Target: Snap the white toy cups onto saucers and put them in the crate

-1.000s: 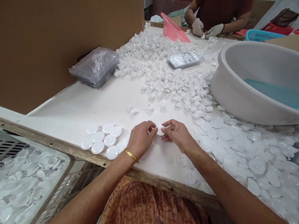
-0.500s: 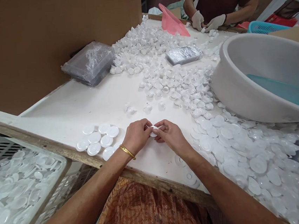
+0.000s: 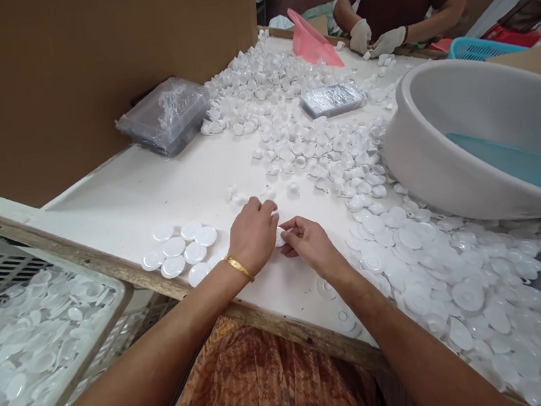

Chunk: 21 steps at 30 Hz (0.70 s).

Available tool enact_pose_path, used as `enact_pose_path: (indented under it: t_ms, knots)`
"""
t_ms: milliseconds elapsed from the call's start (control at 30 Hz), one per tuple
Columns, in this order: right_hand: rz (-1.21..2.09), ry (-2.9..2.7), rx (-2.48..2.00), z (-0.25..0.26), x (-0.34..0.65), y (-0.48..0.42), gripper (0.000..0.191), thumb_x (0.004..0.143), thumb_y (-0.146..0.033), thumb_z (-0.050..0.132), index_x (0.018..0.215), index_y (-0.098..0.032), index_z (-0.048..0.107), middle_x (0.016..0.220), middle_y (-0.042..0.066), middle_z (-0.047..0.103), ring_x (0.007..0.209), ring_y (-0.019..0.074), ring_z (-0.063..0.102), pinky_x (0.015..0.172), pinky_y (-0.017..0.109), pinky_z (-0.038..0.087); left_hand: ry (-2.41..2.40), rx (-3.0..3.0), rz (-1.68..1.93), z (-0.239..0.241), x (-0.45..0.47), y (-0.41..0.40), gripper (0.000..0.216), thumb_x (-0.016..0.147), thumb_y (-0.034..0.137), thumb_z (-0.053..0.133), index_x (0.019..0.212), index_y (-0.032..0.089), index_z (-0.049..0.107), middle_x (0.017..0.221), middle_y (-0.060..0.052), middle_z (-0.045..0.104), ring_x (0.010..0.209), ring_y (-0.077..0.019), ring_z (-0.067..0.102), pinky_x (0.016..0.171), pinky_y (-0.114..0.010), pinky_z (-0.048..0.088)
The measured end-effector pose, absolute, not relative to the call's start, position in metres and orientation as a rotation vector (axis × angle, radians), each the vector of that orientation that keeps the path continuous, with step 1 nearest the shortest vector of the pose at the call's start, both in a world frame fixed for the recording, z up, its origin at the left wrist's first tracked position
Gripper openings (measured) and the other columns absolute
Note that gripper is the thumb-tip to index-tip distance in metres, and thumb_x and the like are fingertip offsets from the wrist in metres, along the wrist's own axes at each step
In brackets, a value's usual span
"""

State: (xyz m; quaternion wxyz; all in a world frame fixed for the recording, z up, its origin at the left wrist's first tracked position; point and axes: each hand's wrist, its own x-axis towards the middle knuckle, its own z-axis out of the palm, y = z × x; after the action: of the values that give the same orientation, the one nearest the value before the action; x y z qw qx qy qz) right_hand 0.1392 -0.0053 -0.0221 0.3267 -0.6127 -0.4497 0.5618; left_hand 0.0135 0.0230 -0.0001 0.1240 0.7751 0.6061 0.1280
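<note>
1. Pinching a small white disc (image 3: 279,236) with thumb and fingers, the right hand (image 3: 309,243) has it just above the table (image 3: 154,182).
2. The left hand (image 3: 253,233) is right beside the disc, with its fingers bent. I cannot tell if it grips anything, because its back hides the fingertips.
3. A gold bangle (image 3: 240,268) is on the left wrist, near the disc.
4. A few little white pieces (image 3: 293,189) sit just past the disc.
5. Left of the disc, a bunch of round white discs (image 3: 173,247) lies flat, some touching.
6. Right of the disc is a big spread of white parts (image 3: 413,266), and behind them a big grey tub (image 3: 440,180).
7. Far past the disc are a shiny wrapped pack (image 3: 333,99), a pink tray (image 3: 311,42) and another person's gloved hands (image 3: 389,41).
8. Well left of the disc, a basket (image 3: 125,297) is full of white bits.
</note>
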Motion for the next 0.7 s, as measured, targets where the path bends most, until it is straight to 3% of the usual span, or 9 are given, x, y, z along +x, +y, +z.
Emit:
enact_pose_path:
  t_ms: [233, 700]
  knots:
    - [1.536, -1.165, -1.576, -0.026, 0.142, -0.007, 0.007, 0.076, -0.017, 0.05, 0.083, -0.018, 0.053, 0.067, -0.001, 0.06, 0.06, 0.0122, 0.063, 0.06, 0.028, 0.054, 1.67, 2.682, 0.156, -0.013, 0.038, 0.048, 0.028, 0.071, 0.023, 0.056, 0.098, 0.018, 0.053, 0.098, -0.01, 0.047, 0.093, -0.0255, 0.042, 0.077, -0.038, 0.031]
    - [1.662, -1.059, -1.627, -0.025, 0.141, -0.002, 0.011, 0.073, -0.019, 0.053, 0.084, -0.019, 0.051, 0.065, -0.003, 0.057, 0.057, 0.0118, 0.062, 0.059, 0.028, 0.053, 1.674, 2.594, 0.22, -0.021, 0.034, 0.047, 0.023, 0.075, 0.029, 0.054, 0.097, 0.023, 0.052, 0.092, -0.006, 0.047, 0.092, -0.0242, 0.038, 0.078, -0.041, 0.027]
